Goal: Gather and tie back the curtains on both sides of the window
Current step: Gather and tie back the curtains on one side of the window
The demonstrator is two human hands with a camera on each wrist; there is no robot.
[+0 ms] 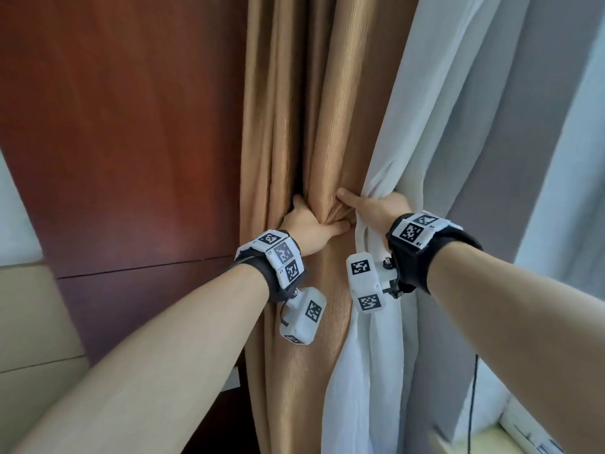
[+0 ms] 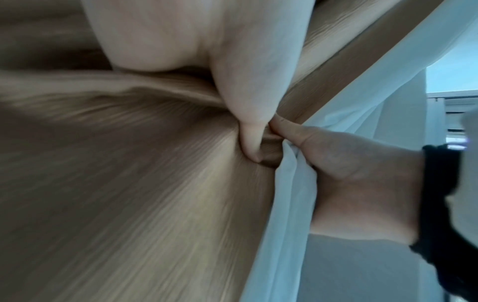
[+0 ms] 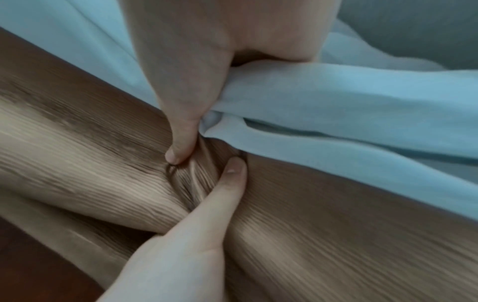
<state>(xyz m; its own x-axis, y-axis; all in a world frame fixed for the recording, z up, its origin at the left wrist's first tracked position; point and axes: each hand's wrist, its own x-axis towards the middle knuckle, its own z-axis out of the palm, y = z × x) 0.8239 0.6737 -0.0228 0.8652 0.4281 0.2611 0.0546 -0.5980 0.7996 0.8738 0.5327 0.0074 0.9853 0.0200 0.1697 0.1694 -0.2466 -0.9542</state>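
Note:
A tan ribbed curtain hangs in folds beside a white sheer curtain. My left hand grips a bunch of the tan curtain from its left side, thumb pressed into the front folds. My right hand grips the gathered white sheer and the tan curtain's right edge, its thumb laid across the tan folds. The two thumbs nearly meet at the pinched waist of the fabric. The other fingers of both hands are hidden behind the cloth. No tie-back is in view.
A dark red wooden panel stands left of the curtains, with a beige padded surface below it. A black cable hangs at the lower right near a white window frame.

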